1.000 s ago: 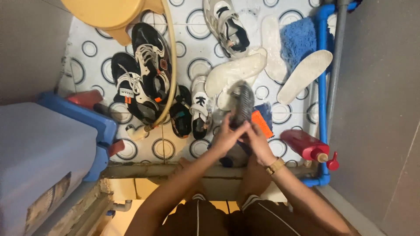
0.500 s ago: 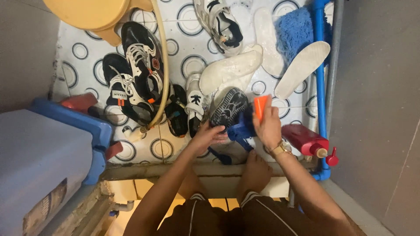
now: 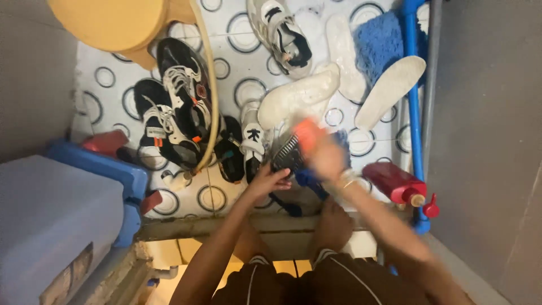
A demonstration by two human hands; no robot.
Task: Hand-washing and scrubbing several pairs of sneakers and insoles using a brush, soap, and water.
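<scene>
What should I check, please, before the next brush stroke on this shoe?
1. Left hand grips the shoe: ok.
2. Right hand holds the orange brush: ok, though blurred.
3. Brush bristles on the shoe: cannot tell, motion blur.
4. Red bottle lies apart from the hands: ok.
5. Hose away from the shoe: ok, it runs over the black sneakers.
6. Insoles apart from the shoe: ok.

Home washing corner: floor tiles [image 3: 237,34] had ring patterns, with a hose [image 3: 210,85], yellow plastic stool [image 3: 107,22], red detergent bottle [image 3: 398,183] and blue tub [image 3: 101,169].
</scene>
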